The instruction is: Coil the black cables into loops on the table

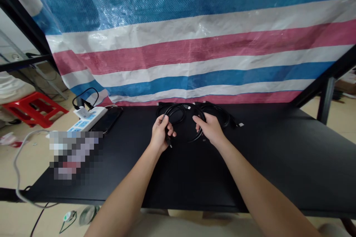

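**Two hands in a pile of black cables, nothing fancy**

Striped tarp (178, 44) hangs at 12 o'clock behind a black table (250, 163). Power strip (89, 117) and phone (107, 119) sit at 10 o'clock. The cables (178, 113) lie looped at 12, mid-handling. Left hand (160, 133) is curled, pinching a loop, plug (169, 142) dangling below; right hand (211, 129) has its fingers hooked over a neighboring loop.

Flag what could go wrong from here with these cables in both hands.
The black cables at the left hand and right hand cross in overlapping loops, so pulling might snarl them. Black on the black table, strands could be hard to tell apart. A swung connector might also hit the nearby phone.
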`<state>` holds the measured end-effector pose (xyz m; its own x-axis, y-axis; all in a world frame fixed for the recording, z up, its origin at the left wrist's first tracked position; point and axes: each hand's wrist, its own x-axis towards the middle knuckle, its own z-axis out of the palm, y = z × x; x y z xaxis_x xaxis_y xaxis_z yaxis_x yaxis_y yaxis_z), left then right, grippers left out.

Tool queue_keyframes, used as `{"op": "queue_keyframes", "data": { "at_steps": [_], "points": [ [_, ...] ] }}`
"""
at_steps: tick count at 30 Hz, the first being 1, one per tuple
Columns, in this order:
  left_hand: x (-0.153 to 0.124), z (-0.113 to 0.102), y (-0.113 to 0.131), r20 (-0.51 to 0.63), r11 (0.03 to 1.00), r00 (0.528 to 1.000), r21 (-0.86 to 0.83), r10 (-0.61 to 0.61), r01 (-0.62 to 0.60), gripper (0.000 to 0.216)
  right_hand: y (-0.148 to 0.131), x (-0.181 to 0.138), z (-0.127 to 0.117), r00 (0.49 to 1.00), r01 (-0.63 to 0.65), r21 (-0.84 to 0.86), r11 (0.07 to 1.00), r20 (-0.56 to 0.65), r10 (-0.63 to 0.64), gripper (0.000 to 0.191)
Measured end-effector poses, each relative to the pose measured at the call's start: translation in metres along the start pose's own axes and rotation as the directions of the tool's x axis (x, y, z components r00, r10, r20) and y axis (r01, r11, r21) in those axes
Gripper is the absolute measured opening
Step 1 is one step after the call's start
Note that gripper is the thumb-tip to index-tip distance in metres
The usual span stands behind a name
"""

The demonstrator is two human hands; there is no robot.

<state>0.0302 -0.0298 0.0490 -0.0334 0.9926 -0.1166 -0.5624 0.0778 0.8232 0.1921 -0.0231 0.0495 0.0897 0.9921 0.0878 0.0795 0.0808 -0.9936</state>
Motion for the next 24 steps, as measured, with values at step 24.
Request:
{"op": "queue_keyframes", "data": {
  "at_steps": [24],
  "points": [
    [0.031,-0.029,0.002,-0.198,0.988,0.970,0.095,0.142,-0.126,0.037,0.013,0.035,0.034,0.996,0.059,-0.765,0.642,0.005,-0.086,0.032]
  ]
}}
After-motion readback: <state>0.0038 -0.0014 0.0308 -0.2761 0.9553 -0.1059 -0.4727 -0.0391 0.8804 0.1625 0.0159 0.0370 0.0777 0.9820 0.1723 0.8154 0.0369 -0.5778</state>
